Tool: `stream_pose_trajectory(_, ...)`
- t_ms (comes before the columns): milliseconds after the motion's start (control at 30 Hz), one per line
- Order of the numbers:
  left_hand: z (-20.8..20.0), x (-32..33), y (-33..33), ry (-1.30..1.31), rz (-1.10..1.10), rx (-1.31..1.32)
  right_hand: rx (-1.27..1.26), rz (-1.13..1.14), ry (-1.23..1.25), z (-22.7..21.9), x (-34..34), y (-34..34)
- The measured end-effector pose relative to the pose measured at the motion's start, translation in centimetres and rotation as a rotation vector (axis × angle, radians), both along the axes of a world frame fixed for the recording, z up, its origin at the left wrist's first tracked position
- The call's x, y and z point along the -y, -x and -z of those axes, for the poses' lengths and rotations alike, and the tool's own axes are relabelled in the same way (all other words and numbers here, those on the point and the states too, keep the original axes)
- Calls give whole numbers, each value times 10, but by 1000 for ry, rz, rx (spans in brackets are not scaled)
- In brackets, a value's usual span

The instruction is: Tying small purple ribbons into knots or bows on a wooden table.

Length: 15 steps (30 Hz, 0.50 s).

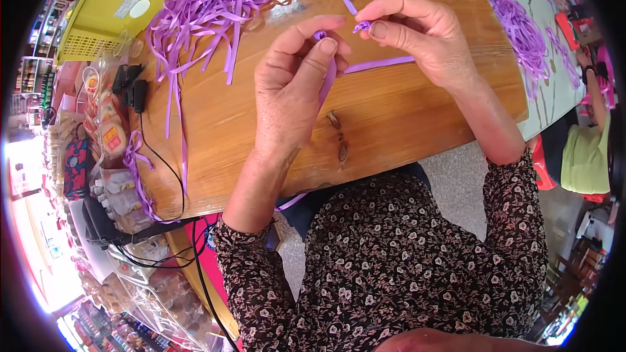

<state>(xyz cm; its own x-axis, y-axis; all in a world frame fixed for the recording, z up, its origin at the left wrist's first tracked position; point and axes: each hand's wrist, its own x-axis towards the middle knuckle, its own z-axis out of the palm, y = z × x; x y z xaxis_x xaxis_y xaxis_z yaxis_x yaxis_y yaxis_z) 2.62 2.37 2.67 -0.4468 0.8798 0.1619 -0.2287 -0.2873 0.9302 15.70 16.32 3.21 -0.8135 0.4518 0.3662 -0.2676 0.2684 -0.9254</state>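
Note:
Above the wooden table [404,117], my left hand [290,85] pinches a purple ribbon [328,81] between thumb and forefinger. A small rolled or knotted bit of it shows at the fingertips, and the strip hangs down beside the palm. Just to the right, my right hand [427,39] has a small twisted purple ribbon end [362,27] between thumb and forefinger. The two sets of fingertips are close but apart. Whether both pieces belong to one ribbon I cannot tell. A flat purple strip [379,64] lies on the wood behind the hands.
A heap of purple ribbons [212,3] spills beside a yellow-green plastic basket [124,6] at far left. Another ribbon pile [518,36] lies on a white marbled surface at right, near another person's arm [593,91]. A black plug with cable [135,91] sits near the left edge.

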Motion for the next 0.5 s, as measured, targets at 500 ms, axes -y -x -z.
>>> stream_pose_trajectory(500, 20, -13, -8, -40, -118, -95, -77, -44, 170, 8, 8, 6)
